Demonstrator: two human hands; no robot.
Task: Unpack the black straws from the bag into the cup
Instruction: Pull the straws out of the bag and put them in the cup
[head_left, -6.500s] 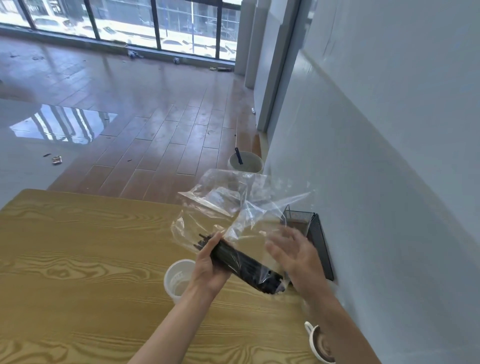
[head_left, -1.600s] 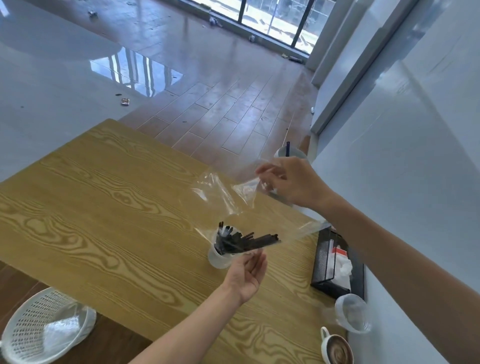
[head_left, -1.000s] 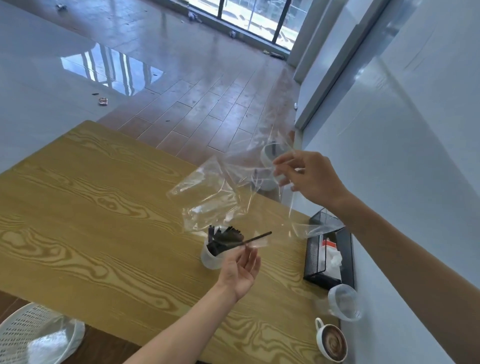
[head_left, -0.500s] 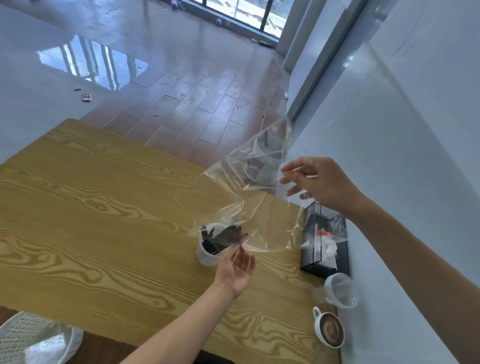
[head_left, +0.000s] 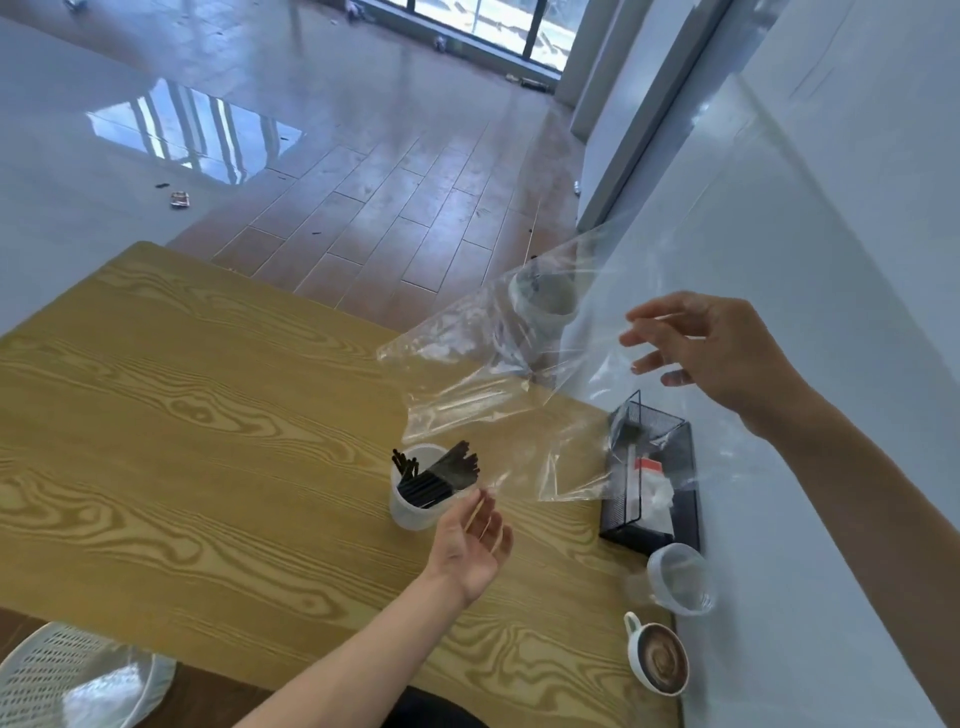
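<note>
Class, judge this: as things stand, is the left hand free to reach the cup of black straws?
Probably yes: the left hand is open beside the cup, with nothing between them.

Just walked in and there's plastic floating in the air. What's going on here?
A person is unpacking straws at a wooden table. The black straws already stand in the white cup. The clear plastic bag, now empty, hangs in the air beside the right hand, whose fingers are spread with no grip on it. The left hand hovers open by the cup.
</note>
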